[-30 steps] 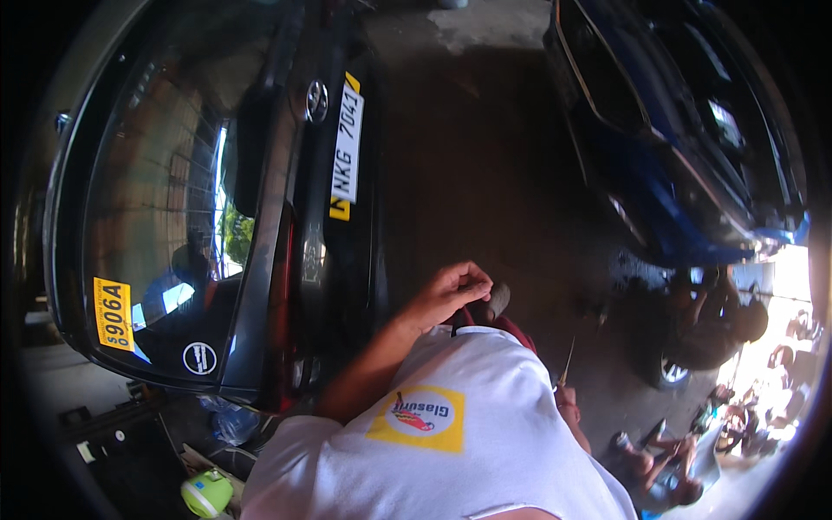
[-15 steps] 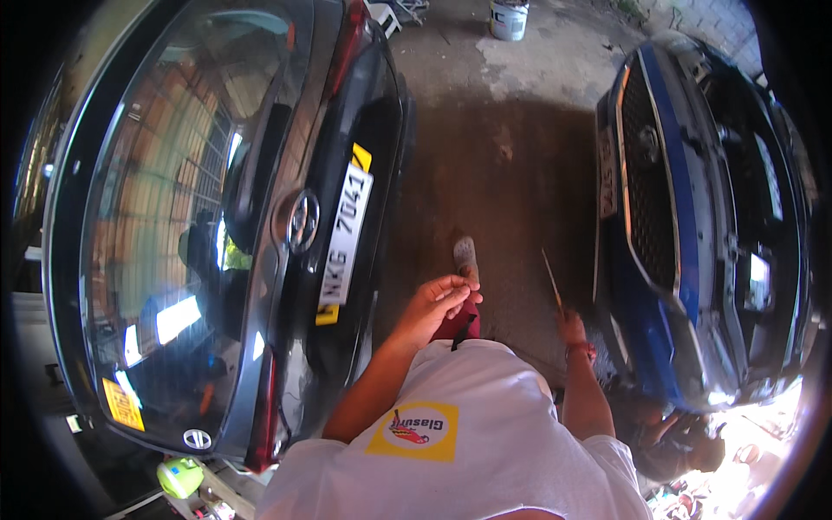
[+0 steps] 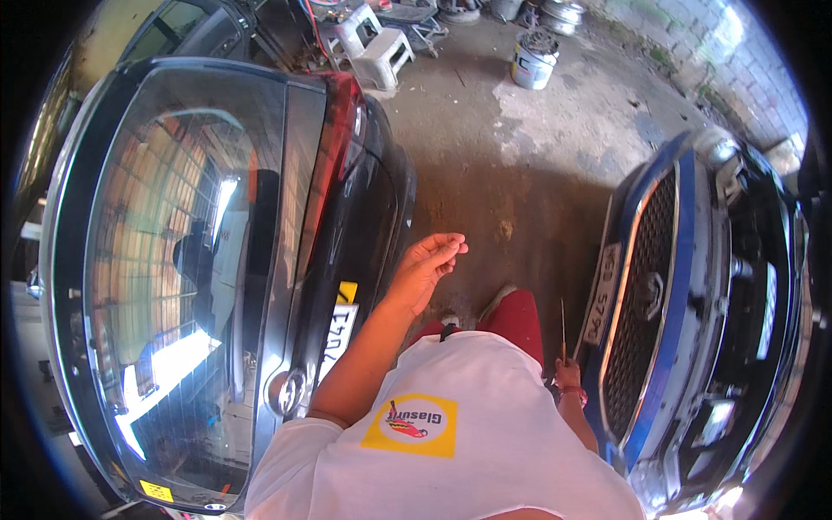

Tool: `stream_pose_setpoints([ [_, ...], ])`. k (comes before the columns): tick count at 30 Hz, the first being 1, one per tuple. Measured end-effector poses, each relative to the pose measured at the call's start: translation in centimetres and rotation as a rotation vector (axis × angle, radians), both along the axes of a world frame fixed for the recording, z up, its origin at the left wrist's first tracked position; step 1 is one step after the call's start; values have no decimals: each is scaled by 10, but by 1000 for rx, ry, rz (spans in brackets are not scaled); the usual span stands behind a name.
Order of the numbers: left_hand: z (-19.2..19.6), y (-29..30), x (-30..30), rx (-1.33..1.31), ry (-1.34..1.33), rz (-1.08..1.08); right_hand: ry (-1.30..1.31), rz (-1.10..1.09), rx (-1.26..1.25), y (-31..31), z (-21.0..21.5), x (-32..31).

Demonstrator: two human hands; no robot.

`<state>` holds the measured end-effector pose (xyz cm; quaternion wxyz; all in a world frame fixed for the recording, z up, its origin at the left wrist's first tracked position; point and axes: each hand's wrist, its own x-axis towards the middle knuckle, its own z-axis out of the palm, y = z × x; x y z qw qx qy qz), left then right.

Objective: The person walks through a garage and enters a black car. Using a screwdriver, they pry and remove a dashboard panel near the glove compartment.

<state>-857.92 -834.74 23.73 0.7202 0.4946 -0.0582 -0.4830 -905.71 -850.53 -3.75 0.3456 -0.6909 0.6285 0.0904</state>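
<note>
My left hand [image 3: 430,267] is raised in front of my body, close to the rear of a black car [image 3: 371,186]. Its thumb and fingertips are pressed together; anything between them is too small to make out. Low on the right, my right hand [image 3: 568,376] is closed around the end of a long, thin, rod-like tool [image 3: 563,329]. That tool points away from me, beside the front bumper of a blue car [image 3: 656,368]. Its exact kind is not clear. I cannot see either hand touching a car.
A concrete floor passage [image 3: 485,191] runs between the two cars. Farther ahead stand a white plastic stool [image 3: 386,59] and a filled white bucket [image 3: 533,65]. Metal wheel rims [image 3: 562,17] lie behind the bucket, near a block wall [image 3: 667,30].
I have moved forward between the cars, and the view takes in more of the far floor. My left hand is farther out from my body; the right still carries the tool.
</note>
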Motion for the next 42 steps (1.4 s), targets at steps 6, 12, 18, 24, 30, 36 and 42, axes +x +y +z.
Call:
stream_pose_setpoints([
  [6, -29, -117, 100, 8, 68, 264, -67, 28, 185, -179, -73, 93],
  [12, -41, -222, 183, 5, 188, 496, -125, 217, 221, -387, -112, 247],
  [18, -22, -271, 277, -50, 207, 688, -343, 479, 81, -536, -1, 523],
  [24, -61, -298, 415, -19, 190, 875, -577, 733, 168, -534, 104, 792],
  [30, -79, -315, 610, -110, 313, 1033, -580, 824, 437, -474, 198, 982],
  [36, -55, -301, 747, -210, 203, 1069, -848, 909, 444, -424, 222, 1151],
  [42, -54, -297, 871, -199, 201, 1198, -919, 1051, 594, -403, 220, 1332],
])
